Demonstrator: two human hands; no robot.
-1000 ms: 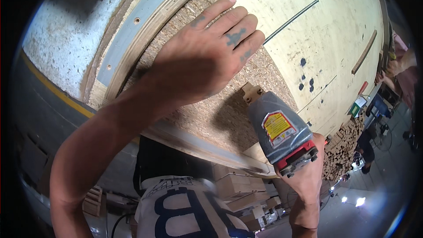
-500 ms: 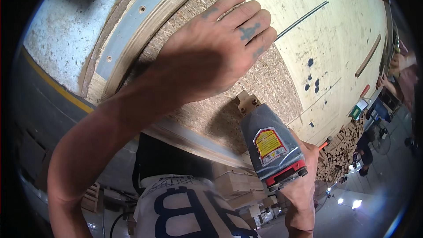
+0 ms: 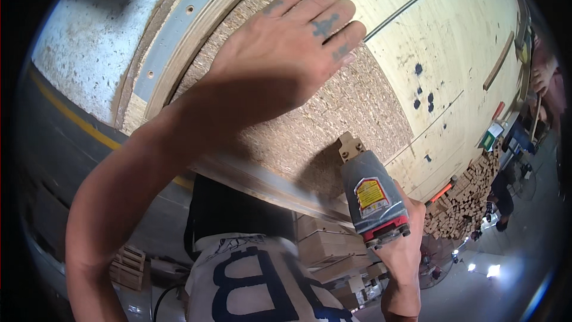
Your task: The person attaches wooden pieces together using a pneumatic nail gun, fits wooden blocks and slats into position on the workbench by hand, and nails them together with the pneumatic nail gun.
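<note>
A narrow brown wooden strip (image 3: 499, 61) lies toward the right of a pale plywood desk (image 3: 476, 24), with dark stains (image 3: 418, 69) to its left. Past the desk's lower-right edge, small wood blocks (image 3: 468, 203) form a heap. At left, a yellow line (image 3: 77, 116) crosses the grey floor (image 3: 65, 149); slatted wooden pallets (image 3: 128, 267) sit lower.

Right grip (image 3: 411, 226) partly hidden behind grey power tool (image 3: 362, 173); co-worker (image 3: 552, 86) blurred, cut off.

Beyond the obstructing grey tool (image 3: 372, 192), the chipboard (image 3: 363, 98) leaves clear room for passage.
</note>
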